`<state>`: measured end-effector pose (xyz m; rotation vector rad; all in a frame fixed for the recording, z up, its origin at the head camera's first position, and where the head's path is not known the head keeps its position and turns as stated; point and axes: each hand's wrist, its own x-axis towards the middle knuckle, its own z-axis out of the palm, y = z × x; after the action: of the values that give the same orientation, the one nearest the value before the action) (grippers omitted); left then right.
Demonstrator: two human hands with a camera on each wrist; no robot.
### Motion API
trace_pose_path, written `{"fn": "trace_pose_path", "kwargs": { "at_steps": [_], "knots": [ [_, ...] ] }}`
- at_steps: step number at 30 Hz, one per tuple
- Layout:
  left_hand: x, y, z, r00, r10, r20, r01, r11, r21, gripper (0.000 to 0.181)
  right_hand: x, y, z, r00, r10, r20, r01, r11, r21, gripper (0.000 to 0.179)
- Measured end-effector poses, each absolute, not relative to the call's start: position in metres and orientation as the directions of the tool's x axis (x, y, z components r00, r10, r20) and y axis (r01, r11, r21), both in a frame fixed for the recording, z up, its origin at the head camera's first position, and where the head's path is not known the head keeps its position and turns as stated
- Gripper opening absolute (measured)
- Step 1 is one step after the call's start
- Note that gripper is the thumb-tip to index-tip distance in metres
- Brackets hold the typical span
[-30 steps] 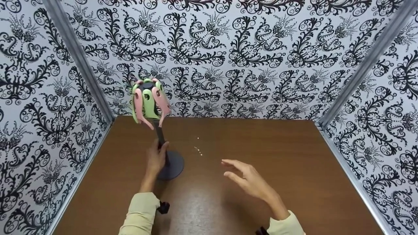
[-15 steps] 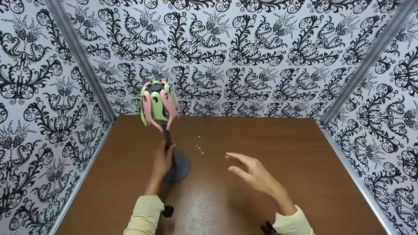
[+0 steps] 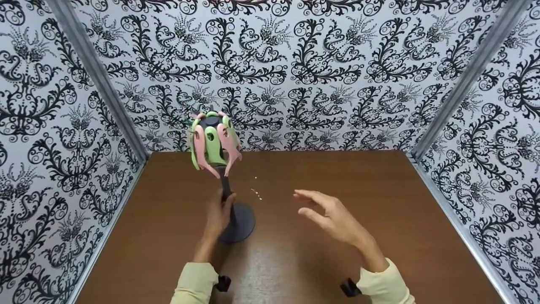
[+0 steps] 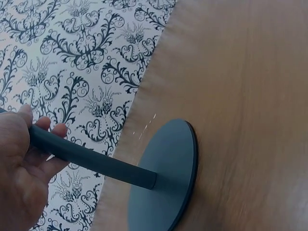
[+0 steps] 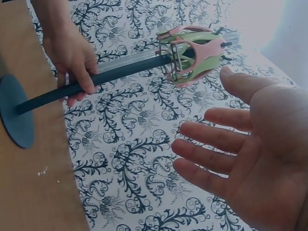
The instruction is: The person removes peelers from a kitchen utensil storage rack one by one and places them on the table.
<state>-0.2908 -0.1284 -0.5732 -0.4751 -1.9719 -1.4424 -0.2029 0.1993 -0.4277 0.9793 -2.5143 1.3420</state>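
My left hand grips the dark post of a utensil stand with a round base. Several pink and green Y-shaped peelers hang by their handle holes from hooks round its top. Metal blades show at their lower ends in the right wrist view. Thumb and fingers wrap the post below the peelers. To the right of the stand, my right hand hovers over the table with its palm towards the stand, fingers extended and touching nothing. In the right wrist view its fingers lie below the hanging peelers.
Small white specks lie on the brown wooden table just right of the stand. Patterned walls with grey metal corner posts enclose the back and sides.
The left hand has moved the stand to the right and slightly nearer, peelers included. My right hand has shifted a little to the right, with its fingers still extended.
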Motion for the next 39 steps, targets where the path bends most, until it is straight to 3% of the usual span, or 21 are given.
{"fn": "trace_pose_path", "kwargs": {
  "at_steps": [4, 10, 15, 22, 26, 33, 39],
  "knots": [
    [-0.28, -0.12, -0.563, -0.757, -0.072, 0.649, 0.59, 0.352, 0.727, 0.015, -0.203, 0.201, -0.421, -0.78, -0.478, 0.404, -0.602, 0.395, -0.694, 0.043],
    [-0.32, -0.126, -0.627, -0.721, -0.05, 0.691, 0.653, 0.282, 0.703, 0.018, -0.207, 0.201, -0.411, -0.753, -0.481, 0.449, -0.644, 0.396, -0.655, 0.041],
    [-0.339, -0.127, -0.668, -0.769, -0.047, 0.637, 0.579, 0.37, 0.726, 0.013, -0.212, 0.199, -0.404, -0.719, -0.461, 0.52, -0.689, 0.376, -0.619, 0.037],
    [-0.262, -0.099, -0.558, -0.762, -0.04, 0.647, 0.574, 0.422, 0.702, 0.011, -0.215, 0.193, -0.395, -0.698, -0.427, 0.574, -0.713, 0.34, -0.614, 0.035],
    [-0.258, -0.094, -0.558, -0.772, -0.046, 0.633, 0.559, 0.424, 0.713, 0.01, -0.216, 0.189, -0.388, -0.694, -0.415, 0.588, -0.717, 0.325, -0.617, 0.035],
    [-0.246, -0.088, -0.551, -0.847, -0.028, 0.53, 0.466, 0.44, 0.768, 0.012, -0.222, 0.179, -0.377, -0.655, -0.385, 0.65, -0.755, 0.296, -0.585, 0.034],
    [-0.24, -0.084, -0.549, -0.844, -0.015, 0.537, 0.473, 0.451, 0.757, 0.013, -0.226, 0.166, -0.366, -0.608, -0.334, 0.72, -0.794, 0.259, -0.55, 0.033]
  ]
}}
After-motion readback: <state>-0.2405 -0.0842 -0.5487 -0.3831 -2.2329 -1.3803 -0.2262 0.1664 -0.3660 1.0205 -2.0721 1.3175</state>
